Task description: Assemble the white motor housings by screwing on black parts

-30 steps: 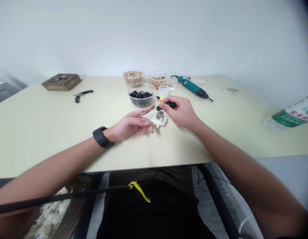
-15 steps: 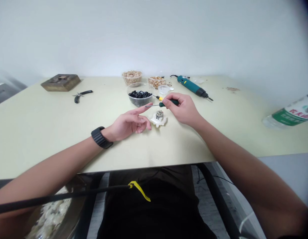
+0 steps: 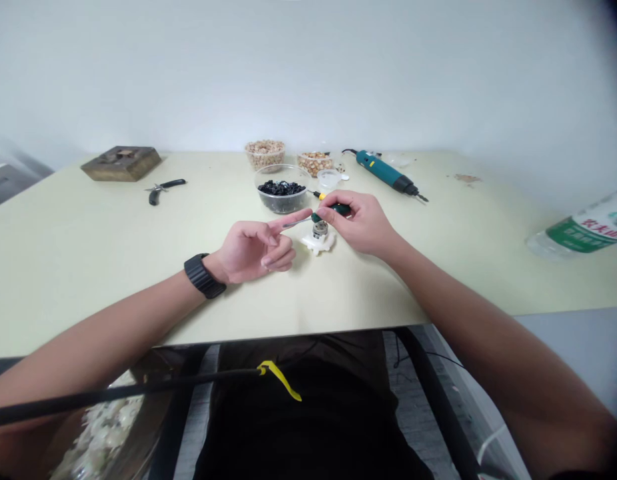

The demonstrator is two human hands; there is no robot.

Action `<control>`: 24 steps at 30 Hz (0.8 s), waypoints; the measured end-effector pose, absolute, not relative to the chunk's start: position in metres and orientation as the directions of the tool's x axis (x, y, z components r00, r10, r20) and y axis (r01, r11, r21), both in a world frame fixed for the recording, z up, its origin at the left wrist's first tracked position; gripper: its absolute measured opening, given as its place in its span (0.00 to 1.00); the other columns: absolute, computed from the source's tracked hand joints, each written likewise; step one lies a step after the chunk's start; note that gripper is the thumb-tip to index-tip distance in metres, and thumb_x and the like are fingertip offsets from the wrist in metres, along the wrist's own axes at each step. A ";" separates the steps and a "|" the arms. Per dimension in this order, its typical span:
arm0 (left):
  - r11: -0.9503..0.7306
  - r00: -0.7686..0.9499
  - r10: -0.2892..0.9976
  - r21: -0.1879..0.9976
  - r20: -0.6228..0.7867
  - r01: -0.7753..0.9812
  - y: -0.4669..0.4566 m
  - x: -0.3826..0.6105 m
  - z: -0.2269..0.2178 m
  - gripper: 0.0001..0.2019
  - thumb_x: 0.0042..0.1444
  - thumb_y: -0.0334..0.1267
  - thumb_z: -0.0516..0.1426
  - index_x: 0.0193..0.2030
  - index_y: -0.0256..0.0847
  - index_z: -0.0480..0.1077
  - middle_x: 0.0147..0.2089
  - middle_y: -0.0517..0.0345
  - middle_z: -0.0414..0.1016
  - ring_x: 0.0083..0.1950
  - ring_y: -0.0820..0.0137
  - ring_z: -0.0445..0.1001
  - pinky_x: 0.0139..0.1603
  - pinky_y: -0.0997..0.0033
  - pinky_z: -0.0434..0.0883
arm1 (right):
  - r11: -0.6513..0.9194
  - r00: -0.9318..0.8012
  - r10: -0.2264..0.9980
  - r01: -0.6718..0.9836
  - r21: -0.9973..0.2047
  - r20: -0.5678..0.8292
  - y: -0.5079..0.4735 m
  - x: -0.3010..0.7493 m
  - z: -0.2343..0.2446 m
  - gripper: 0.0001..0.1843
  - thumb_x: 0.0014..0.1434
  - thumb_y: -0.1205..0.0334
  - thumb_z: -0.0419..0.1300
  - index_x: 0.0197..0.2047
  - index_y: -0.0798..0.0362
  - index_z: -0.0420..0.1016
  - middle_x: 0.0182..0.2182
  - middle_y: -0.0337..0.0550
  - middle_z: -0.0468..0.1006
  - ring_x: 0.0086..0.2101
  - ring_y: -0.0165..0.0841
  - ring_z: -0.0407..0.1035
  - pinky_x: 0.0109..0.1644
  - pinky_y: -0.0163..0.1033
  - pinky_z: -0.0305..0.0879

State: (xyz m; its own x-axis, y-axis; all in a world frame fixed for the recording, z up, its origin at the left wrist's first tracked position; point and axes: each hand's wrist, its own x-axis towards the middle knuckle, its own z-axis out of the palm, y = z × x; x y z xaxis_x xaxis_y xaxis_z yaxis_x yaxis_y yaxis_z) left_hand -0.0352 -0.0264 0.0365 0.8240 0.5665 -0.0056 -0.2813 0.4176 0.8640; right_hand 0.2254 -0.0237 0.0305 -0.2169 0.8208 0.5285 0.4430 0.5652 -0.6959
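1. The right hand (image 3: pixel 362 224) pinches the green handle of a screwdriver (image 3: pixel 335 209) between thumb and curled fingers. The grip is closed around the handle, with the knuckles facing up.
2. The screwdriver lies nearly level just above the white plastic piece (image 3: pixel 319 244). Its metal shaft runs leftward from the handle.
3. The left hand (image 3: pixel 251 248) holds nothing. Its index finger (image 3: pixel 292 219) is stretched out straight, and its tip meets the end of the shaft. The other fingers are folded loosely toward the palm, which is turned up and inward.
4. The white plastic piece rests flat on the table (image 3: pixel 78 253) with a small metal motor (image 3: pixel 319 230) standing upright on it. It sits between the two hands and directly under the shaft.
5. Both forearms reach in from the near table edge and converge on the white piece. The left wrist wears a black watch (image 3: pixel 204 275).
6. Just behind the white piece stands a clear bowl of black bits (image 3: pixel 282 191). Farther behind are two bowls of tan bits (image 3: pixel 265 153) and a small clear cup (image 3: pixel 329 178).
7. Behind and to the right of the white piece lies a teal power driver (image 3: pixel 384 173). A bottle (image 3: pixel 583 230) lies far to the right.
8. Well to the left and behind the white piece lie black-handled pliers (image 3: pixel 164 189) and a wooden block (image 3: pixel 121 163).
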 end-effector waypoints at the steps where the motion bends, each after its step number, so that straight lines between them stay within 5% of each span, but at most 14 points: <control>1: 0.422 0.824 0.566 0.861 -0.006 -0.284 -0.026 -0.035 0.036 0.47 0.52 0.31 0.57 0.82 0.27 0.65 0.16 0.62 0.65 0.21 0.69 0.57 0.29 0.68 0.57 | 0.564 -0.212 0.821 0.453 -0.691 0.531 -0.024 0.226 0.031 0.26 0.69 0.33 0.70 0.38 0.50 0.85 0.33 0.43 0.82 0.32 0.34 0.67 0.34 0.41 0.61; 11: 0.452 0.816 0.577 0.845 -0.034 -0.285 -0.024 -0.038 0.033 0.46 0.52 0.30 0.57 0.82 0.28 0.66 0.17 0.63 0.64 0.21 0.69 0.56 0.28 0.68 0.56 | 0.562 -0.188 0.814 0.496 -0.662 0.550 -0.020 0.231 0.030 0.26 0.69 0.34 0.69 0.38 0.50 0.85 0.32 0.42 0.82 0.31 0.33 0.66 0.36 0.41 0.61; 16: 0.449 0.817 0.576 0.852 -0.044 -0.271 -0.025 -0.036 0.033 0.49 0.52 0.31 0.56 0.85 0.30 0.60 0.17 0.63 0.64 0.22 0.69 0.58 0.30 0.68 0.58 | 0.590 -0.139 0.786 0.462 -0.663 0.602 -0.016 0.237 0.037 0.33 0.66 0.25 0.68 0.35 0.50 0.81 0.33 0.44 0.81 0.35 0.36 0.70 0.44 0.44 0.67; 24: 0.394 0.841 0.540 0.885 -0.003 -0.249 -0.028 -0.032 0.036 0.49 0.51 0.30 0.57 0.84 0.36 0.63 0.19 0.64 0.66 0.21 0.70 0.58 0.30 0.68 0.57 | 0.564 -0.247 0.825 0.414 -0.714 0.508 -0.028 0.220 0.033 0.32 0.68 0.27 0.68 0.37 0.50 0.82 0.31 0.42 0.81 0.33 0.34 0.69 0.39 0.41 0.65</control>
State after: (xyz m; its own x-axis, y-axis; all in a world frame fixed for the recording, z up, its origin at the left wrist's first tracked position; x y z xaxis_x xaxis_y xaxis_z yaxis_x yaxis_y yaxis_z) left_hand -0.0321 -0.0284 0.0362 0.8415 0.5403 -0.0032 -0.2493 0.3935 0.8849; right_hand 0.2201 -0.0278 0.0334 -0.2471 0.8250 0.5083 0.4141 0.5641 -0.7143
